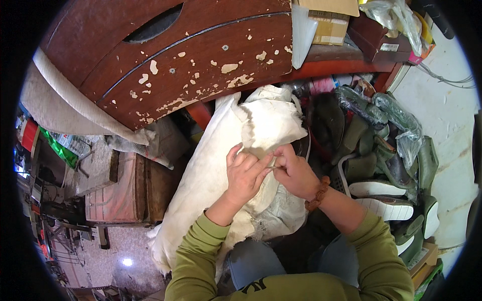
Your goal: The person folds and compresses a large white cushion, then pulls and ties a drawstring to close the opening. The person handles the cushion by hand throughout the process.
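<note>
A large off-white piece of hide or leather with ragged edges lies draped before me, over my knees and up against a wooden panel. My left hand is above it, thumb and index finger pinching a small thin strip or edge. From the other side my right hand grips the same bit with thumb and bent fingers, a brown beaded bracelet on its wrist. Whether that bit is loose or part of the hide is hidden by the fingers. A rough-edged white flap lies just beyond both hands.
A brown wooden panel with chipped paint rises ahead. At right, dark green boots and white-soled footwear are heaped beside a grey plastic basket. Cardboard boxes stand at the upper right, and a reddish wooden block at left.
</note>
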Demonstrator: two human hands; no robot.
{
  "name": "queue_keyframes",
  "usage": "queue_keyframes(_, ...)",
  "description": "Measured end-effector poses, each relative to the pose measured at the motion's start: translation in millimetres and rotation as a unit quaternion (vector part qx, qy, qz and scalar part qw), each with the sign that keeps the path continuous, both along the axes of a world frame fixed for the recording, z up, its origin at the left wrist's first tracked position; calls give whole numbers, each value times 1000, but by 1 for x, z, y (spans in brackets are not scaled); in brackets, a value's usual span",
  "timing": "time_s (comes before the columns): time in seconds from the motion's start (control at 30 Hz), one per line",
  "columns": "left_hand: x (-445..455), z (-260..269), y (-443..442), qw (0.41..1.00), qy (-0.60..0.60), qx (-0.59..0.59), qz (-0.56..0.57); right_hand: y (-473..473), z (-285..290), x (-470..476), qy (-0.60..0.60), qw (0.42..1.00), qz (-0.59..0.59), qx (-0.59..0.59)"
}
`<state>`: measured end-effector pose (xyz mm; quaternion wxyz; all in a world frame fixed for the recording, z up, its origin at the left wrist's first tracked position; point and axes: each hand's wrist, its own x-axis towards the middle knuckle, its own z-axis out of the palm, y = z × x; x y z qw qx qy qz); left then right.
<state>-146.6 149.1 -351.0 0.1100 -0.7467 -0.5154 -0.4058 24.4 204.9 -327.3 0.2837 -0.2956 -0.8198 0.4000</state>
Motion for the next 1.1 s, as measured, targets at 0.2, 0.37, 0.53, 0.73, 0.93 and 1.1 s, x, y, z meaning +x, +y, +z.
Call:
queue_keyframes(0.2,4,-1,-2,995,67,-16,-78,12,26,38,-90,994,68,-1)
queue_keyframes(0.37,1,-2,4,993,67,-43,-92,28,27,60,-97,989,109,13)
queue_keyframes(0.53,2,-7,13,986,-154,-49,-50,33,14,73,149,915,-101,-361)
queue_keyframes(0.73,-3,-3,14,937,-236,-106,-235,5,-11,13,505,735,-9,-453)
queue_keyframes(0.93,-6,-8,8,899,-286,-285,-169,-11,-9,-28,433,824,-62,-359)
queue_keyframes(1.1,-4,-12,12,946,-203,-181,-178,-6,-37,0,161,931,-60,-324)
